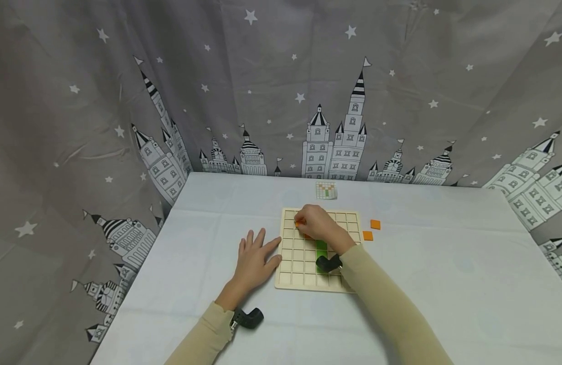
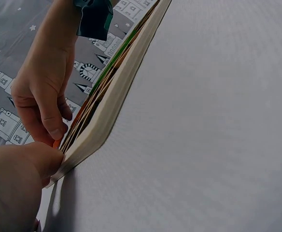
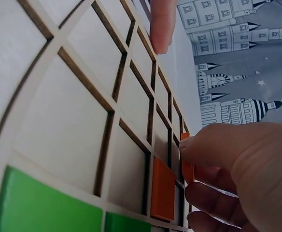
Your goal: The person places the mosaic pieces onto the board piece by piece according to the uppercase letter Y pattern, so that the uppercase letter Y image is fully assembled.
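Behind everything hangs the grey curtain [image 1: 281,66], and in front of it the white bench [image 1: 445,284] carries your work. The wooden board [image 1: 296,279] lies flat on the bench, divided into square compartments, and most of those in sight are bare. Your right sleeve [image 1: 390,294] crosses the near right part of the board, so what lies under it cannot be told. Your left hand [image 1: 252,261] has its fingers spread wide and holds nothing, its index finger and thumb at the board's left edge. Your right hand [image 1: 322,223] is over the far left part, its fingers drawn narrow in a pinch, and the black wrist camera [image 1: 327,263] covers a little more. Beyond the far edge lies a small card [image 1: 326,190] printed with orange and green squares. Judged against that card, the green column looks laid: green tiles [image 1: 322,245] sit in neighbouring compartments. The orange part looks unfinished: one seated orange tile [image 3: 162,188] shows in the board, your right fingers hold a pinched orange tile [image 3: 187,169] at another compartment, and two loose orange tiles [image 1: 375,224] lie near the board's right edge, apparently left to place
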{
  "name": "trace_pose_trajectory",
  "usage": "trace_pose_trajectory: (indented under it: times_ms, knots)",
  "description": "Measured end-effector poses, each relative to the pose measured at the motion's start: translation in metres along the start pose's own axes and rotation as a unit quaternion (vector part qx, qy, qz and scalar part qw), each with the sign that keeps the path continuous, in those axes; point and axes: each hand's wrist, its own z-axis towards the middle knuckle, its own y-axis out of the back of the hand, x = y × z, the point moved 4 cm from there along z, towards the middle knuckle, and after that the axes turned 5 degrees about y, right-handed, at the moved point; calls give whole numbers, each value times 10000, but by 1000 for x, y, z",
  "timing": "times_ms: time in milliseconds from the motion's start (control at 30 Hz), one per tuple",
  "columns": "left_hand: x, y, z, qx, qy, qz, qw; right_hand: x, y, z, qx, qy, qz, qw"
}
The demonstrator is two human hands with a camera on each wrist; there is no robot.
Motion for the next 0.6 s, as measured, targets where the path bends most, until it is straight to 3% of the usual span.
trace_pose_trajectory:
  times_ms: [600]
  knots:
    - [-2, 1, 0, -24, -23, 11, 10000, 0, -3, 1, -108, 69, -10, 9999]
